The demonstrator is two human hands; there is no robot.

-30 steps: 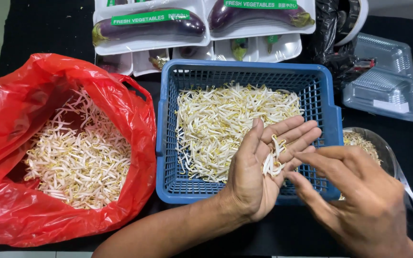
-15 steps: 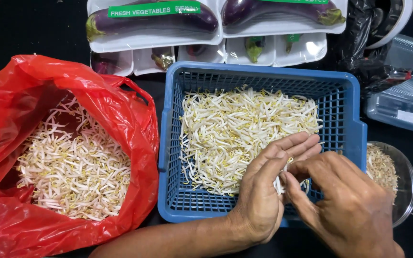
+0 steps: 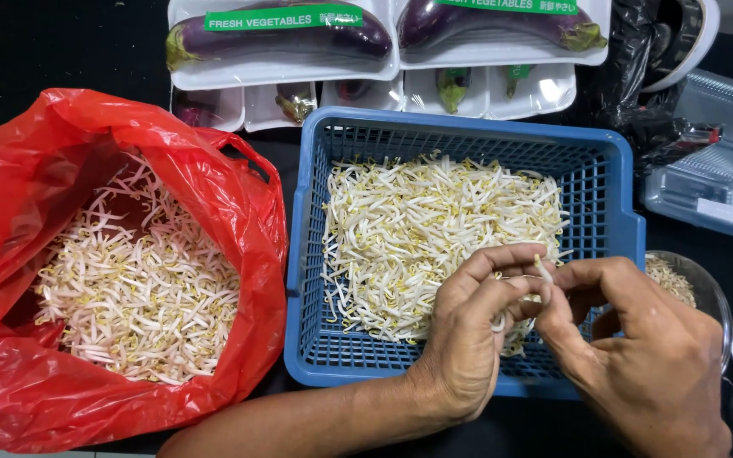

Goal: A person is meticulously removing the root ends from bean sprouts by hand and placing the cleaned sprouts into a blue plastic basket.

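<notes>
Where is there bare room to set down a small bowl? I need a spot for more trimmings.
Little is free. A dark tabletop strip lies above the red bag, left of the aubergine trays. The blue basket, clear boxes and a bowl crowd the right, where the left hand and right hand work.

Kitchen: packed eggplants (image 3: 282,34), bean sprouts (image 3: 434,229)

The single head-worn camera looks steeply down, at close range, onto the dark table (image 3: 61,51) from its near edge.
</notes>
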